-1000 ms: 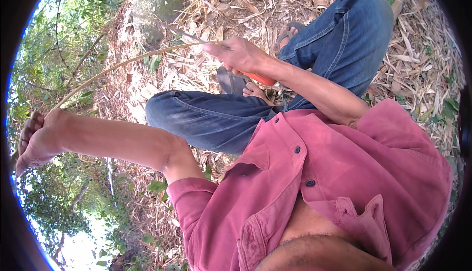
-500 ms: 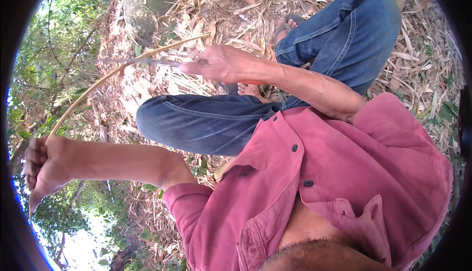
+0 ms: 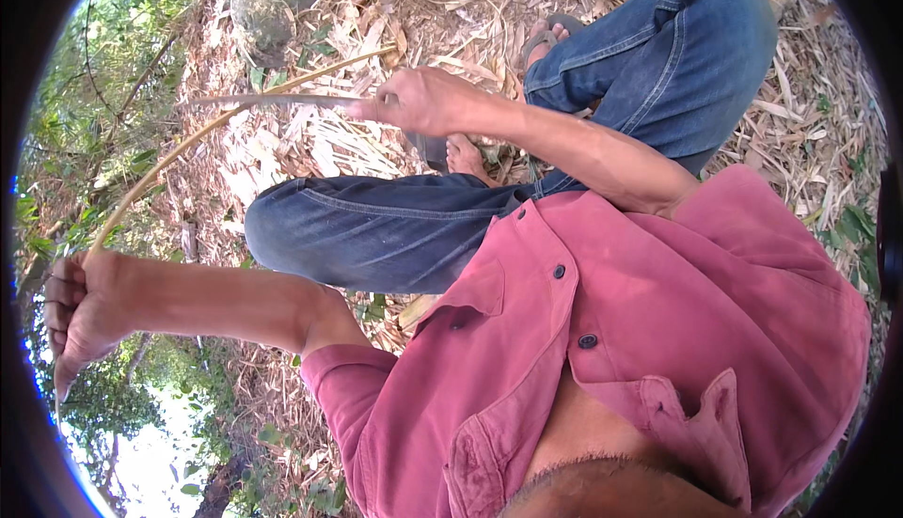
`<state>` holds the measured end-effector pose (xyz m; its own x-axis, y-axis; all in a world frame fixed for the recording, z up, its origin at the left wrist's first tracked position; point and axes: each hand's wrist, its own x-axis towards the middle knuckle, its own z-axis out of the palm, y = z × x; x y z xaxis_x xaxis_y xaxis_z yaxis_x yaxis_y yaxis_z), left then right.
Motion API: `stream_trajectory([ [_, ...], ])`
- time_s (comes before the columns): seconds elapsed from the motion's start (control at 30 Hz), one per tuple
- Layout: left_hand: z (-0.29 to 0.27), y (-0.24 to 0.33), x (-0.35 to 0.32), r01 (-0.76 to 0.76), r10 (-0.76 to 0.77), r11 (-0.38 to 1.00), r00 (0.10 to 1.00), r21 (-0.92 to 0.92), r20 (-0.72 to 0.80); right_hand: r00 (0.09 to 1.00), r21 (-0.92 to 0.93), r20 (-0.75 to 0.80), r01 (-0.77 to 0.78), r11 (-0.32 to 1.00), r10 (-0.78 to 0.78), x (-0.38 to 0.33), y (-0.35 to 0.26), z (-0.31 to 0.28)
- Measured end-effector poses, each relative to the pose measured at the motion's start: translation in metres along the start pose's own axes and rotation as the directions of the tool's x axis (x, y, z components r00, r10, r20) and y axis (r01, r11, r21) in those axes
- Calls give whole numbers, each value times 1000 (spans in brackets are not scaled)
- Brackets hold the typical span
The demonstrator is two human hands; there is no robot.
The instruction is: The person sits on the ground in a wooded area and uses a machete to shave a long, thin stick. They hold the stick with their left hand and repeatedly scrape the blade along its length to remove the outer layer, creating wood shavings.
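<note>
Gripped in my left hand (image 3: 83, 306) at the far left is a long, thin, yellowish cane-like strip (image 3: 179, 149). It bends up and to the right, its free end beyond my right hand. A thin pale tip also shows below my left fingers. My right hand (image 3: 423, 102) is closed around a knife (image 3: 292, 100); its handle is hidden in the fist. The narrow grey blade points left and crosses the strip about midway. Whether the edge touches the strip or only passes over it, I cannot tell.
My bent legs in blue jeans (image 3: 376, 236) lie close below and right of the knife. Dry leaves and pale shavings (image 3: 329, 142) cover the ground. A large mossy stone (image 3: 277, 1) stands at the far left, with green bushes (image 3: 103, 95) along the left.
My right hand and the knife have shifted slightly farther away, and the strip's free end has moved the same way. My left hand has barely moved, its grip unchanged.
</note>
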<state>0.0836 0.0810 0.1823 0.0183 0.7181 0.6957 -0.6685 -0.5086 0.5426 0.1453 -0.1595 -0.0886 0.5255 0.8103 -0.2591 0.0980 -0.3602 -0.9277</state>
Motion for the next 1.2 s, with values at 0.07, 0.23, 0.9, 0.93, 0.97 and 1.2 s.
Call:
stream_trajectory([
  [0.07,-12,-2,5,-28,25,998,998,60,58,1000,-59,-10,9,998,-9,-4,-5,-6],
  [0.23,-23,-4,4,-49,47,998,997,37,56,940,-75,-156,295,952,-304,-29,-43,-8],
  [0.9,6,-20,-3,5,2,998,990,-55,139,998,243,-33,-36,969,45,-16,-37,-19],
  [0.93,6,-21,0,7,3,998,990,-65,143,994,122,-97,66,990,-55,-19,-45,-20],
  [0.97,3,-20,1,11,-2,998,988,-59,155,978,8,-137,159,987,-157,-23,-53,-17],
  [1.2,-10,-26,2,-10,11,1000,999,-28,32,981,-117,-188,-61,991,38,17,39,4],
])
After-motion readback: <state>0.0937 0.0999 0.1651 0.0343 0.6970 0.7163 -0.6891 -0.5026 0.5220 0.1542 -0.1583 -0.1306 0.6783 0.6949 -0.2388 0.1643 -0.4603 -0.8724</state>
